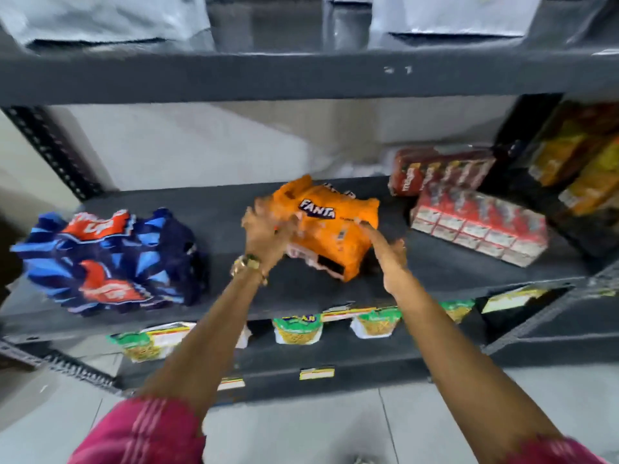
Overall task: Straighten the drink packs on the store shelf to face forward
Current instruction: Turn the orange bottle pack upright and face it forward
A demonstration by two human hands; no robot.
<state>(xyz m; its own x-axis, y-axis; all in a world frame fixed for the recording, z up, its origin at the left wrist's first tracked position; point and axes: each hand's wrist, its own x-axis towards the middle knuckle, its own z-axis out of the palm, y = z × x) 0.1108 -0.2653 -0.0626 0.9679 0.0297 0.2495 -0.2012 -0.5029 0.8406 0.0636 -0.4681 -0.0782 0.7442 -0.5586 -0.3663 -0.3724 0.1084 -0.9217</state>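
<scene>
My left hand [268,229] grips the skewed Fanta pack [330,226] on the shelf [217,209], my right hand [390,249] open, fingertip touching it.

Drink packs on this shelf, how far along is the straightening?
Nothing looks finished. In hand: both hands, left hand and right hand, are on the skewed orange Fanta pack. Left: the blue pack and red carton packs, both sitting angled.

Lower shelf: green noodle cups [297,329] are seen in a row.
Shelf edge: yellow price tags [316,373] are attached.
Floor: grey tiles [301,430].
</scene>
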